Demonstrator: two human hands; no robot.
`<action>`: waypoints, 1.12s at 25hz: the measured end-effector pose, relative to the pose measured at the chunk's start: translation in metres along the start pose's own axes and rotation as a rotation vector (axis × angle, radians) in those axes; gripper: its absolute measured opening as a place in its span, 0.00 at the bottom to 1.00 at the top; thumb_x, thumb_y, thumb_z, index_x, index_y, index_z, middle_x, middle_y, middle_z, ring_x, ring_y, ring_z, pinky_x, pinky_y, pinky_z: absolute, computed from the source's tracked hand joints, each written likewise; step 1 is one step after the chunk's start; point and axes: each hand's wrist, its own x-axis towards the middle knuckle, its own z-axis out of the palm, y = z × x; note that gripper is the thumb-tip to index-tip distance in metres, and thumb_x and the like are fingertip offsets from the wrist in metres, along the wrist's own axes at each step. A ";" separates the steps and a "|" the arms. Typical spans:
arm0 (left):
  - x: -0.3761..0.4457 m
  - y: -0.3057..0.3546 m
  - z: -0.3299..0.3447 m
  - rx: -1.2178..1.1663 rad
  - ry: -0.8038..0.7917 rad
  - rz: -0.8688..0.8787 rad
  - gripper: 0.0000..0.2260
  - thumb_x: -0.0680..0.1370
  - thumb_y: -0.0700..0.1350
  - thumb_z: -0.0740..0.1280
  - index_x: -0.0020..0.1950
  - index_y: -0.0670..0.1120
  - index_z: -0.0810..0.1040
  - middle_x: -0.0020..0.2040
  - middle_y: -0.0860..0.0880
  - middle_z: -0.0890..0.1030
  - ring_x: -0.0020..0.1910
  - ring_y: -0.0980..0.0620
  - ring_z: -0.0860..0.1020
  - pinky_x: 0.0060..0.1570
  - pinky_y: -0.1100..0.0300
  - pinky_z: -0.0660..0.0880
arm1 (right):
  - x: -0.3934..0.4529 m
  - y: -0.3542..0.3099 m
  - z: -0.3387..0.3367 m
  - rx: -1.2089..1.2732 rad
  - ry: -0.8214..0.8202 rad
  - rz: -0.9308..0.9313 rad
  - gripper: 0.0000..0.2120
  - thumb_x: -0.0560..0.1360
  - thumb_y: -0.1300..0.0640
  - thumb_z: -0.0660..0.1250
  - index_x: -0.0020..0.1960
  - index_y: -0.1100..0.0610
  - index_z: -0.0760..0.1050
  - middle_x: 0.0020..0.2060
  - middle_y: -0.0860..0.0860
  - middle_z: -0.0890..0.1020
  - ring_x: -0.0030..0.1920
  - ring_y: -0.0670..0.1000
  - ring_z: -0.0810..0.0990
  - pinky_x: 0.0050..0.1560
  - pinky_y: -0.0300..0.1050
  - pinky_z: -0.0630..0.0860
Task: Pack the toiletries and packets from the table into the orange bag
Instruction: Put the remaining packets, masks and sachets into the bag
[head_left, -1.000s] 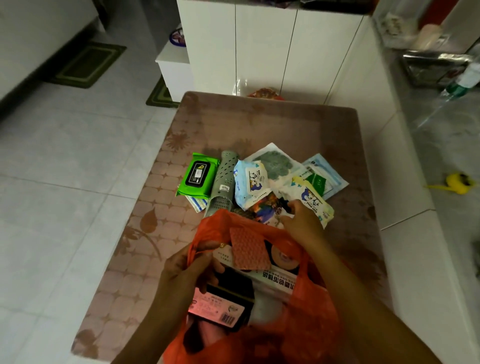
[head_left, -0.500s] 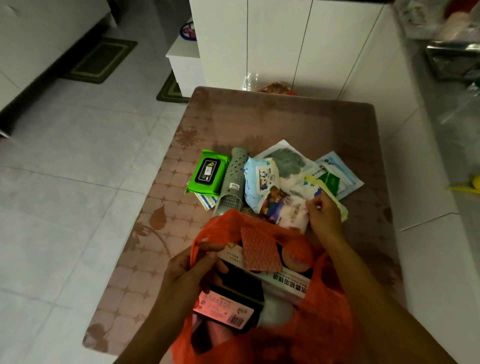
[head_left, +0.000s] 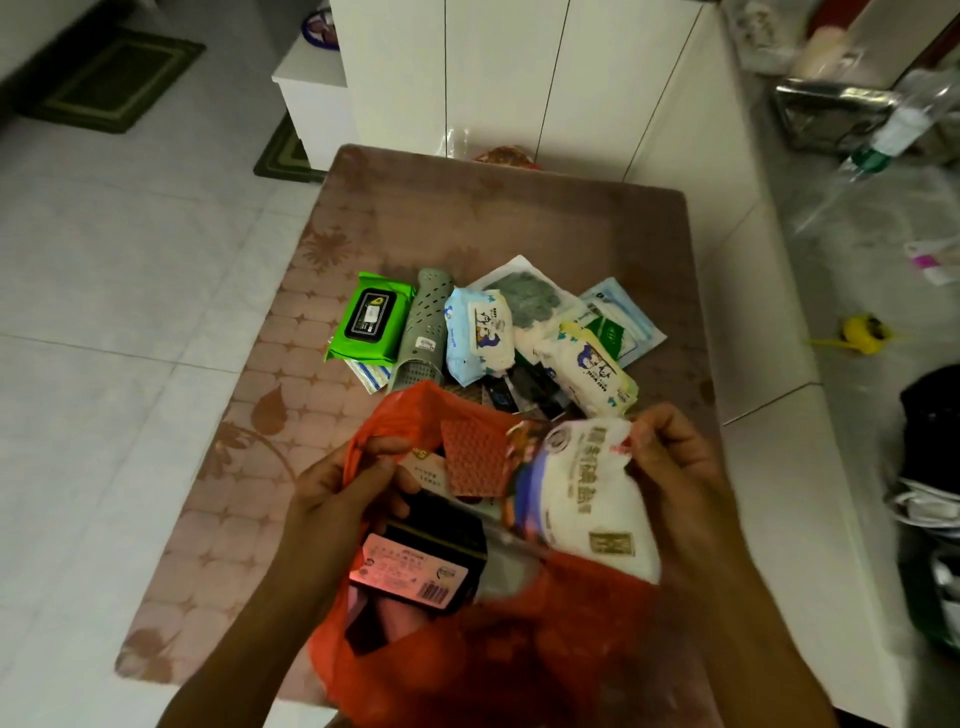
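Brown patterned table (head_left: 467, 218): far half bare, toiletries piled mid-table. Orange plastic bag (head_left: 519, 649) at near edge, left hand (head_left: 343, 483) pinching its rim. Right hand (head_left: 670, 457) now grips white printed packet (head_left: 582, 499) over bag mouth, lifted off the pile.

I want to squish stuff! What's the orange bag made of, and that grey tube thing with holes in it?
The orange bag looks like thin, slightly shiny plastic film: it crumples and folds where the left hand grips its rim. The grey tube looks like matte moulded plastic or maybe silicone, with neat punched holes; the picture cannot settle which, so it might not squish.
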 end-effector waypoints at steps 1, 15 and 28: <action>-0.001 -0.001 0.000 0.006 0.002 0.006 0.10 0.79 0.36 0.61 0.50 0.44 0.82 0.37 0.42 0.82 0.33 0.46 0.77 0.36 0.58 0.76 | 0.003 0.018 0.000 -0.050 0.025 0.063 0.07 0.71 0.55 0.67 0.38 0.58 0.73 0.38 0.54 0.81 0.39 0.54 0.82 0.34 0.42 0.80; -0.020 -0.019 0.031 0.206 -0.017 0.019 0.08 0.79 0.40 0.64 0.48 0.50 0.82 0.35 0.42 0.80 0.29 0.47 0.72 0.25 0.66 0.65 | -0.006 0.110 -0.102 -1.237 0.045 0.153 0.28 0.71 0.52 0.73 0.67 0.52 0.65 0.57 0.48 0.74 0.53 0.47 0.74 0.44 0.33 0.69; 0.003 -0.124 0.093 1.651 -0.705 0.801 0.41 0.56 0.62 0.76 0.66 0.52 0.70 0.61 0.45 0.79 0.59 0.41 0.77 0.52 0.43 0.76 | -0.031 0.067 -0.077 -0.349 0.202 0.057 0.07 0.79 0.57 0.62 0.48 0.58 0.78 0.37 0.53 0.85 0.34 0.51 0.84 0.30 0.40 0.79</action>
